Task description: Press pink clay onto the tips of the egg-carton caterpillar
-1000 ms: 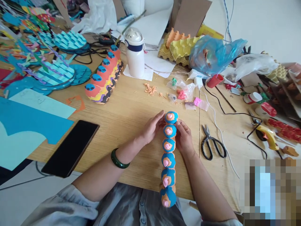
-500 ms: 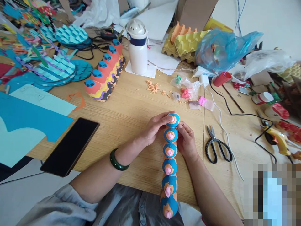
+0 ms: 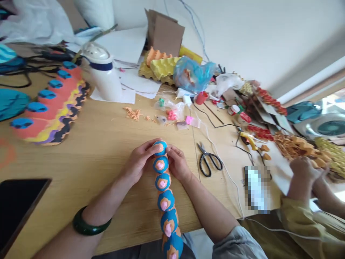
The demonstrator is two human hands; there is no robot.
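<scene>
A strip of egg carton (image 3: 166, 199), its row of bumps painted blue and orange, runs from the middle of the table towards me past the front edge. Pink lumps top several bumps. My left hand (image 3: 141, 158) is closed on the far end, thumb pressed on the last bump, where any pink is hidden. Against the other side of that end, the fingertips of my right hand (image 3: 178, 162) pinch the strip. Black-handled scissors (image 3: 208, 160) lie right of my right hand. To the left rests a longer painted egg-carton piece (image 3: 54, 108) with blue bumps.
A white bottle (image 3: 104, 77), orange scraps (image 3: 133, 113) and small bags of coloured clay (image 3: 172, 113) stand or lie beyond. At left is a phone (image 3: 20, 212). A white cable (image 3: 229, 176) crosses on the right, near a yellow glue gun (image 3: 249, 140) and another person's hands (image 3: 306, 169).
My view has swung to the right, bringing another person's hands and a fan into sight. Both my hands keep their hold on the far end of the egg-carton strip.
</scene>
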